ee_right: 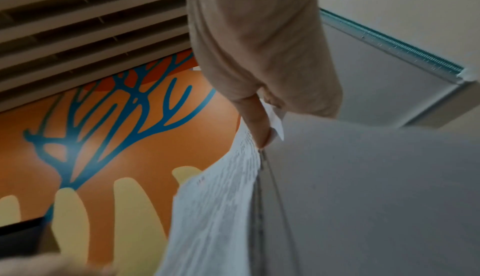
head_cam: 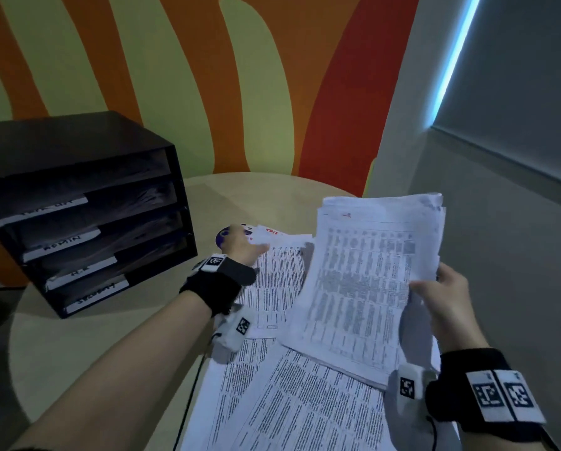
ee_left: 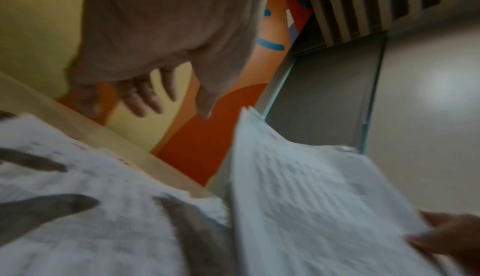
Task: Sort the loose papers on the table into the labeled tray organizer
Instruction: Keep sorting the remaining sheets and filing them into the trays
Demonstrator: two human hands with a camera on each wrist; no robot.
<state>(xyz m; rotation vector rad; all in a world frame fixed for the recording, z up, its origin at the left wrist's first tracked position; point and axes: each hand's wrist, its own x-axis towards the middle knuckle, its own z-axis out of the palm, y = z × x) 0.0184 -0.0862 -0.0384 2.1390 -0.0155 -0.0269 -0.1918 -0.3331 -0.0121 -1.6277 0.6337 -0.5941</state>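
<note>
A black tray organizer [head_cam: 87,216] with several white-labelled trays stands at the table's left. Printed loose papers [head_cam: 272,288] lie spread over the table's right half, seen blurred in the left wrist view as papers [ee_left: 91,198]. My right hand [head_cam: 435,288] grips a thick stack of printed sheets [head_cam: 364,281] by its right edge, lifted and tilted above the table. The thumb [ee_right: 259,124] presses on the stack [ee_right: 363,198]. My left hand [head_cam: 253,247] reaches forward over the far papers, and its spread fingers [ee_left: 145,95] hold nothing.
A purple round item [head_cam: 224,237] and sheets with red print [head_cam: 269,231] lie beyond my left hand. The round pale table [head_cam: 93,353] ends close to the orange and green wall. A grey wall and window strip run along the right. A black cable hangs from my left wrist.
</note>
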